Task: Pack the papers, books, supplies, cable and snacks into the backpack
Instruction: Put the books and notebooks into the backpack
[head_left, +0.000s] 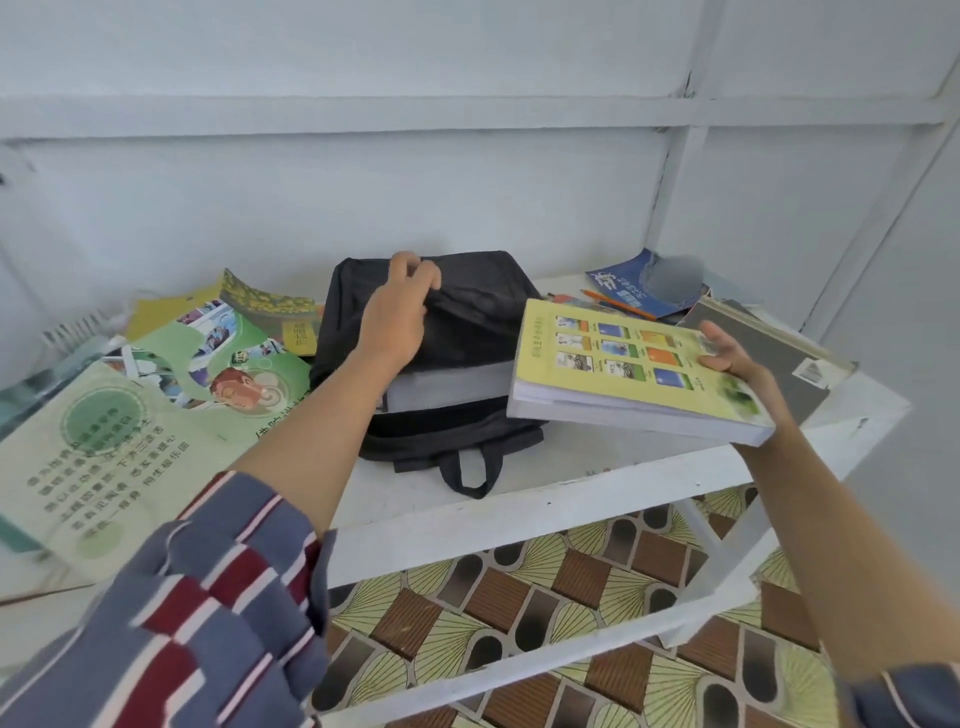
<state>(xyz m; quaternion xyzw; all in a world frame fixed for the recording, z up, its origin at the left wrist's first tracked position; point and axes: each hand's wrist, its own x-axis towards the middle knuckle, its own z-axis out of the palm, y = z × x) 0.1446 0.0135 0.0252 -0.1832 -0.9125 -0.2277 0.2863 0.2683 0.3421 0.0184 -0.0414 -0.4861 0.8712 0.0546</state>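
Note:
A black backpack (478, 312) lies flat on the white table, its mouth facing me. My left hand (400, 306) pinches the upper flap of the backpack and lifts it. Inside the gap a thick grey-edged book (447, 387) shows. My right hand (737, 364) grips the far right edge of a thick yellow book (623, 364), held level just right of the backpack's mouth. Green and yellow booklets and papers (156, 384) lie spread to the left. An orange pencil (618, 304) rests behind the yellow book.
A blue booklet (628, 283) and a grey hardcover book (769, 353) lie at the back right of the white table (519, 509). A white wall stands close behind. Patterned floor tiles (519, 623) show below the table frame.

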